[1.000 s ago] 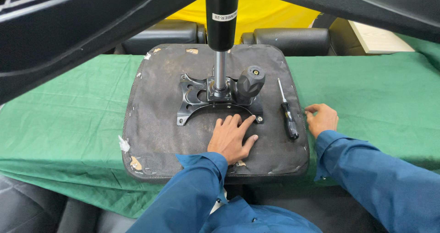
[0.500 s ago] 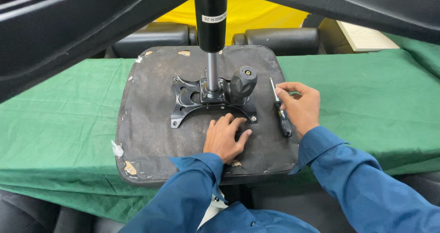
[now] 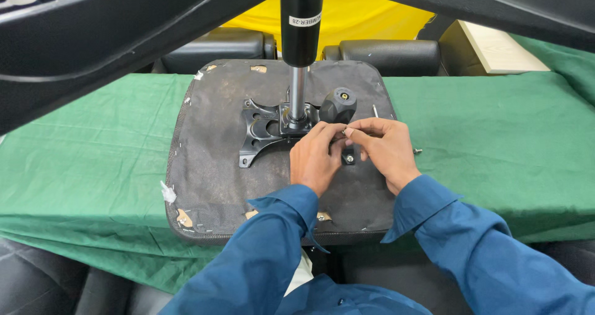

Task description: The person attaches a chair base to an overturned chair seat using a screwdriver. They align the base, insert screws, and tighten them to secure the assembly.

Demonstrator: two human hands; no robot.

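Note:
An upturned chair seat (image 3: 211, 166) with a worn dark underside lies on the green cloth. On it are a black metal mechanism plate (image 3: 263, 129), a gas cylinder (image 3: 301, 24) and a black knob (image 3: 338, 103). My left hand (image 3: 315, 160) and my right hand (image 3: 387, 153) meet fingertip to fingertip at the plate's right side, just below the knob. Together they pinch a small metal screw (image 3: 344, 130). The plate's lower right mounting corner (image 3: 349, 158) shows between the hands. A screwdriver's metal tip (image 3: 374, 110) sticks out from behind my right hand; the handle is hidden.
A green cloth (image 3: 496, 141) covers the table. One loose screw (image 3: 417, 151) lies on it right of the seat. Black chair parts (image 3: 390, 55), yellow material (image 3: 365, 14) and a pale board (image 3: 496, 48) stand at the back. A black chair base arm (image 3: 93, 48) crosses the top.
My right hand left the screwdriver and moved left to join the left hand. My left hand lifted off the seat and now pinches a small screw by the plate's right side.

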